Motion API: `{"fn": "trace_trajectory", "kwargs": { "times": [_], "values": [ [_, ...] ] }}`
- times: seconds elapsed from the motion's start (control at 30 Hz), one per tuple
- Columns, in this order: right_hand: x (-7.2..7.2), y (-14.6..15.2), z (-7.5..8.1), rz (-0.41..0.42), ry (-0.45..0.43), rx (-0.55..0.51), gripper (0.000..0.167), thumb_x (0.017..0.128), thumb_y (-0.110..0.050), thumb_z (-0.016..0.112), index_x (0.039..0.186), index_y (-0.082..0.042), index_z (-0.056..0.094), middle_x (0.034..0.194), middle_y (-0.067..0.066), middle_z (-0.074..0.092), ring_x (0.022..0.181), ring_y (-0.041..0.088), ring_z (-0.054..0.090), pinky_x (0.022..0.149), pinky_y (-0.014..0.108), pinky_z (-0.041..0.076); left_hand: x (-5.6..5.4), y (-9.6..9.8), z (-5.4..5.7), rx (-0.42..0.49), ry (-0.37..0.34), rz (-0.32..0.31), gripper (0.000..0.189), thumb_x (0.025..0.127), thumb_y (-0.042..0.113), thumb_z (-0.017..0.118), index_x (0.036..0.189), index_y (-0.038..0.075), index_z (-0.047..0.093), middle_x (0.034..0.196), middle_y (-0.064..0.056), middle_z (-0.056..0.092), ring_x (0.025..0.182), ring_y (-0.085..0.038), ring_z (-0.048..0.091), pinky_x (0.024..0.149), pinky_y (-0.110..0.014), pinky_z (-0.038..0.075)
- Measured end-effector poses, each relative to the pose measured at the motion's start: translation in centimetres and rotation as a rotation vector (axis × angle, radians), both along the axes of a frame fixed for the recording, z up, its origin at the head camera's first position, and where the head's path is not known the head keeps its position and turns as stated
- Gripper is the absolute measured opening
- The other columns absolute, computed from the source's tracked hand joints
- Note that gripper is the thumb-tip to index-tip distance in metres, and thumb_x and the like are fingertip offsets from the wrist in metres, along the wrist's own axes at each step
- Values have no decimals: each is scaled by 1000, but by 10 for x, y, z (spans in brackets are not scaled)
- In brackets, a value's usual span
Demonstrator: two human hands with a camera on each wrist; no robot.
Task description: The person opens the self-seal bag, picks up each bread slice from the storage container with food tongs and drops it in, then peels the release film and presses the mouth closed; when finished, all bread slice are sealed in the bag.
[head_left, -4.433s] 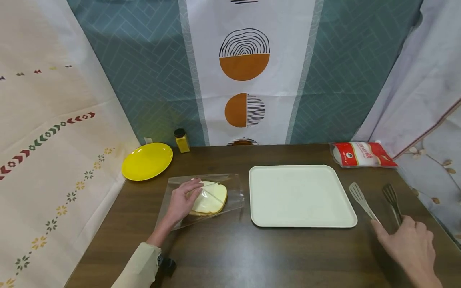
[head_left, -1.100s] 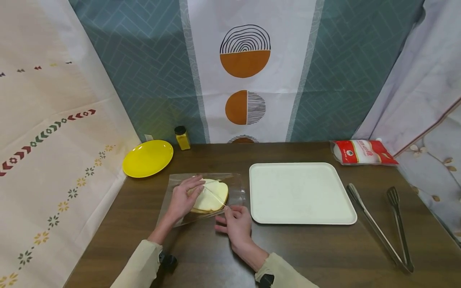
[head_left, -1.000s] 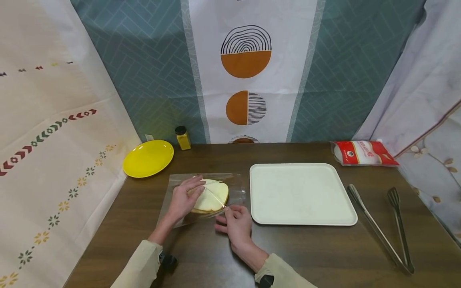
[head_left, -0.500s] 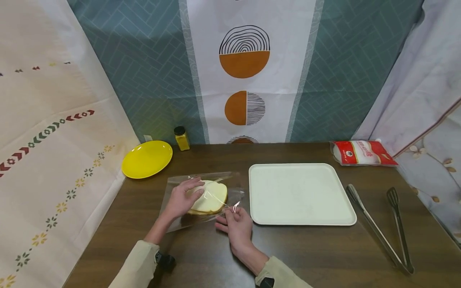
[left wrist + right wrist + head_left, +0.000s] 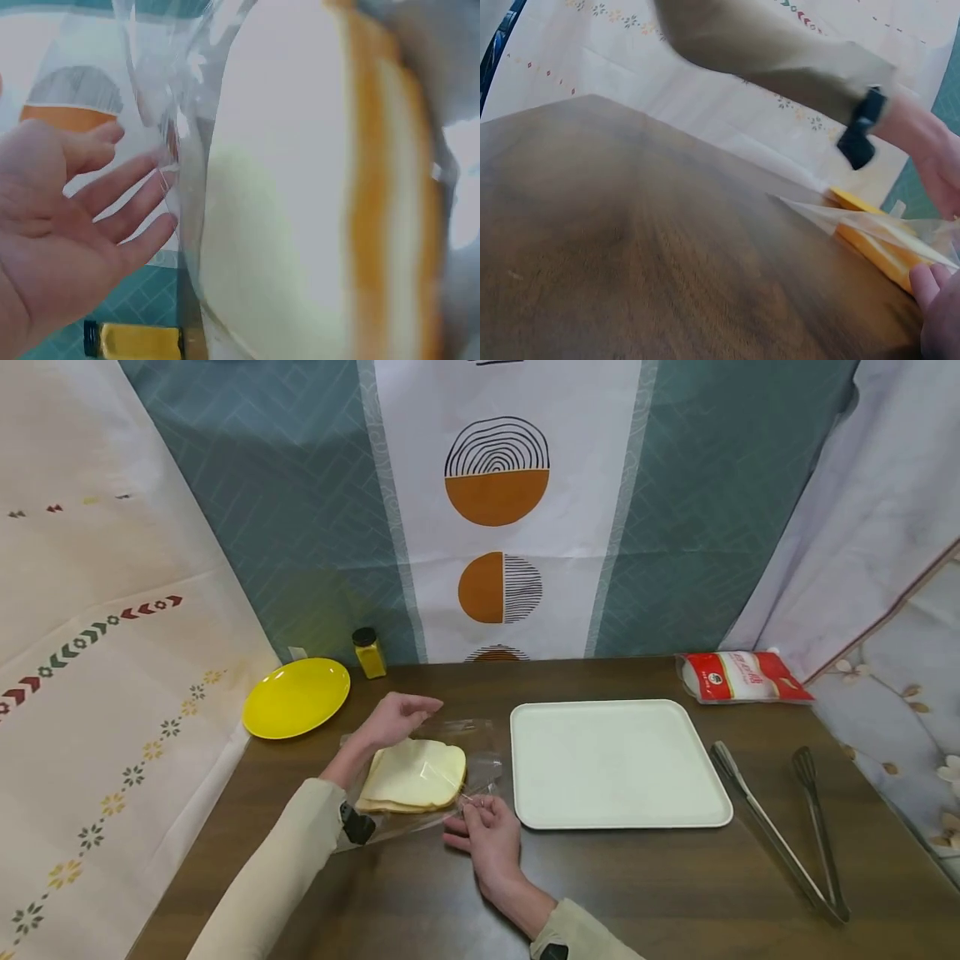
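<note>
The left wrist view crops the blurred bread (image 5: 285, 187).

1. I see a clear plastic bag (image 5: 483, 739), thin, creased and glossy; the bread slices (image 5: 420, 772) look matt and smooth;
2. The white tray (image 5: 622, 764) reads to me as smooth, low-sheen plastic; the yellow plate (image 5: 296, 697) is glossy;
3. The tongs (image 5: 787, 846) look metal;
4. The tabletop (image 5: 600, 893) shows wood grain with soft sheen;
5. The printed packet (image 5: 750, 677) is shiny plastic film; the wall hanging (image 5: 570, 443), matt cloth.
</note>
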State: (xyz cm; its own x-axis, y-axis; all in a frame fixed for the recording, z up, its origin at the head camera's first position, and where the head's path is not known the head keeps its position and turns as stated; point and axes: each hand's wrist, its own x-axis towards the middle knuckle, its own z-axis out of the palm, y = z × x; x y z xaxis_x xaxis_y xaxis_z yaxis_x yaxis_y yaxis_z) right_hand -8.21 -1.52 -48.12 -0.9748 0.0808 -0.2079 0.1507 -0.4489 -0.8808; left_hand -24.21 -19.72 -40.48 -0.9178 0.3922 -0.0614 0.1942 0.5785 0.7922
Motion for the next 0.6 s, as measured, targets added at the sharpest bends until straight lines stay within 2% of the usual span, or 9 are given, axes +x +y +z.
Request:
{"fn": "trace_trajectory", "kwargs": {
  "times": [0.1,0.23,0.43,0.6],
  "values": [
    [1,1,-1,4,5,5,9,101,3,52,108,7,51,120,29,64,87,34,73,67,43,60,-16,9,1,-44,-58,-105,35,102,2,52,135,1,61,133,-17,62,123,-33,58,101,-47,46],
    [1,1,-2,4,10,-2,10,101,2,53,109,8,52,119,28,65,88,35,72,67,43,60,-30,17,-1,-64,-138,-209,38,102,-1,49,138,1,59,133,-17,62,121,-33,59,103,-47,45],
    [1,0,-3,7,13,-11,12,101,2,53,110,8,51,118,26,65,89,37,72,66,43,60,-40,24,-7,-27,-219,-256,37,100,-1,52,135,4,63,131,-13,64,112,-28,65,102,-46,46],
    [0,1,-5,15,9,-1,12,101,2,52,111,8,51,118,26,65,88,37,72,65,43,60,-42,27,-9,-21,-264,-264,33,98,0,57,130,4,67,126,-11,67,108,-26,68,100,-44,48]
  ]
}}
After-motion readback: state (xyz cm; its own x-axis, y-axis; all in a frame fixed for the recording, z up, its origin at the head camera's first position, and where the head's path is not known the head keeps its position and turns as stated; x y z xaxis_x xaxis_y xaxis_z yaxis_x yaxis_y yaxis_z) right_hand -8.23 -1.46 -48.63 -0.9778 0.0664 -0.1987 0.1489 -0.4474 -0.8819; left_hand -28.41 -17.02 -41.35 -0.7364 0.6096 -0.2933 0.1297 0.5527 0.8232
